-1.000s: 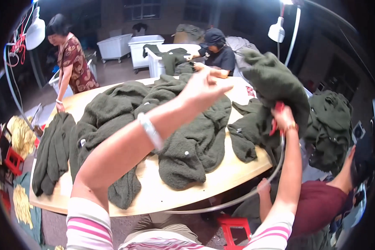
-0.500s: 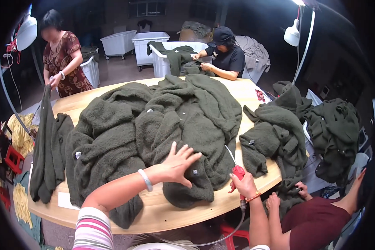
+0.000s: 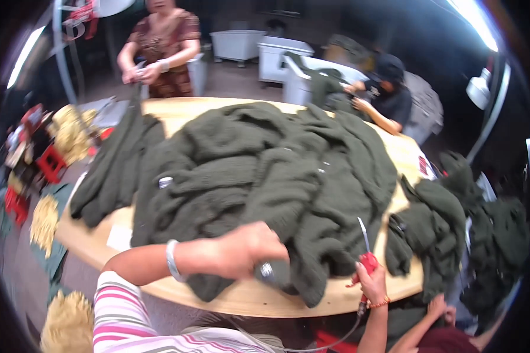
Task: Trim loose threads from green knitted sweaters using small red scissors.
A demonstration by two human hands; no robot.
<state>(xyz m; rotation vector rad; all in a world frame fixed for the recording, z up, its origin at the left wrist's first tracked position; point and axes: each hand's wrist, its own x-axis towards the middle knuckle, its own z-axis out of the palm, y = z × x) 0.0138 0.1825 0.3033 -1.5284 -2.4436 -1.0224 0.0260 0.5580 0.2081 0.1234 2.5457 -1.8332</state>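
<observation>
A heap of dark green fuzzy knit garments [image 3: 229, 176] covers the middle of the light wooden table [image 3: 394, 294]. My left hand [image 3: 247, 250], smeared a little by motion, is closed on a fold of garment at the near side of the heap. A small white mark [image 3: 267, 269] shows on the cloth bunched under that fist. In my right hand [image 3: 374, 283] is a red air blow gun [image 3: 368, 263], gripped by its handle, with a thin metal nozzle [image 3: 364, 234] pointing up and away. A grey hose [image 3: 341, 340] trails from its base.
Across the table one person [image 3: 168, 47] holds up a green garment [image 3: 115, 162]; another in a black cap [image 3: 388, 88] works by a white bin [image 3: 297, 82]. At lower right are a third person's hands [image 3: 439, 309]. More garments [image 3: 430, 223] lie at right; red stools [image 3: 52, 163] stand left.
My left hand has gone from spread flat on the heap to closed on garment cloth. The view has swung, so the table sits further right. My right hand still holds the blow gun.
</observation>
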